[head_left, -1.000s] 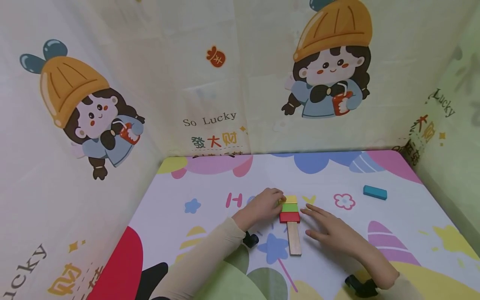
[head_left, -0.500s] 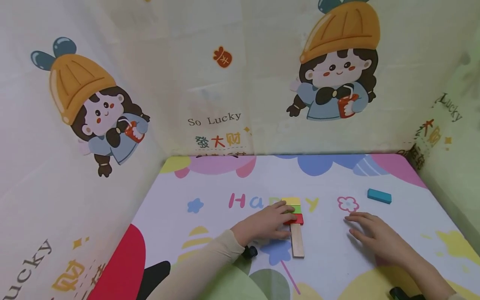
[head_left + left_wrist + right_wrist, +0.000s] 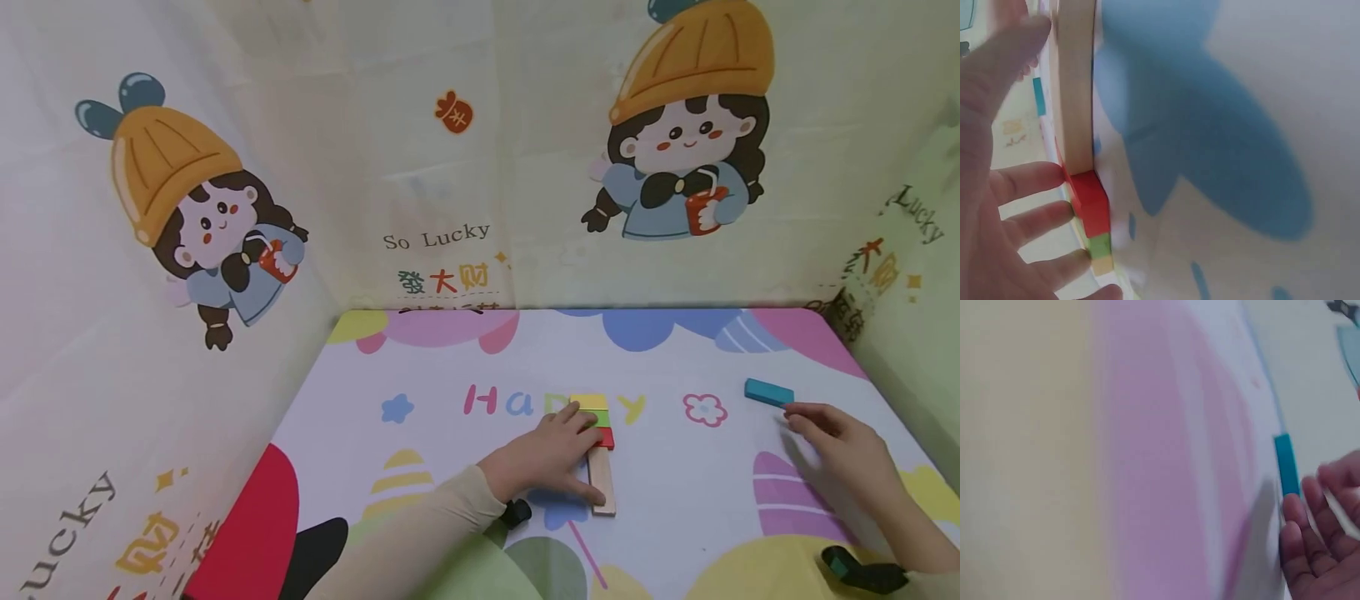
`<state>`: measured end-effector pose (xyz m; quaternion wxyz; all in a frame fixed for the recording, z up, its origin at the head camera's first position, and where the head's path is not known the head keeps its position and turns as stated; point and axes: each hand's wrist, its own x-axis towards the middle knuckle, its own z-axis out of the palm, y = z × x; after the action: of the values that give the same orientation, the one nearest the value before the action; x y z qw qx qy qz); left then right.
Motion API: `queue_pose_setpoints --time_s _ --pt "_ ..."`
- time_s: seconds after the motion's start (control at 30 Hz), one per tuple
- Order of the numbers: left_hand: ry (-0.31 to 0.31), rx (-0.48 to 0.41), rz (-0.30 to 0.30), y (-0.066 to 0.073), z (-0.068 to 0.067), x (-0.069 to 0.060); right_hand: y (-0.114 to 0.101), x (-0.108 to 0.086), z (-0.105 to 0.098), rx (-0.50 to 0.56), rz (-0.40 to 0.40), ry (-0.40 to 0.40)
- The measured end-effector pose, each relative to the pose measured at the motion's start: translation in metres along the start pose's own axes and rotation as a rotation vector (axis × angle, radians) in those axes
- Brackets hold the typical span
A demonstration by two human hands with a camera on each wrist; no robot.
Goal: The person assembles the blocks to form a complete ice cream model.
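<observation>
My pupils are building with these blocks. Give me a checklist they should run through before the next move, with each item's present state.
1. Coloured blocks in a row: ok; the yellow block, green block and red block lie side by side.
2. Wooden block set against the row: ok; its end meets the red block.
3. Left hand at the row: ok; its fingers are spread at the coloured blocks, its thumb at the wooden block.
4. Teal block joined to the others: not ok; it lies apart, off to the right.
5. Right hand gripping the teal block: cannot tell; its fingertips are at one end.
</observation>
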<state>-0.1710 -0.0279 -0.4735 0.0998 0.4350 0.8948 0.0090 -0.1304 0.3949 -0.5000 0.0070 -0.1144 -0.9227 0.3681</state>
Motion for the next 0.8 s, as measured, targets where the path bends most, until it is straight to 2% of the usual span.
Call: queue_pose_setpoints --time_s 0.17,0.3,0.4,0.5,0.63,0.8 --pt "0.004 0.004 -0.013 0.006 -0.001 0.001 0.013 0.018 -0.013 0.206 0.158 0.022" --pt "0.011 0.004 -0.014 0.009 -0.001 0.002 0.011 0.024 -0.018 0.250 0.214 0.022" --pt "0.012 0.015 -0.021 0.010 -0.001 0.002 0.005 0.025 -0.020 0.229 0.239 0.016" --pt "0.011 0.018 -0.030 0.011 -0.001 0.001 -0.003 0.026 -0.018 0.175 0.235 0.042" --pt "0.010 0.027 -0.043 0.012 -0.001 0.000 -0.012 0.027 -0.011 0.059 0.207 0.101" --pt "0.013 0.073 -0.044 0.015 0.001 0.001 -0.015 0.030 -0.005 -0.055 0.169 0.137"
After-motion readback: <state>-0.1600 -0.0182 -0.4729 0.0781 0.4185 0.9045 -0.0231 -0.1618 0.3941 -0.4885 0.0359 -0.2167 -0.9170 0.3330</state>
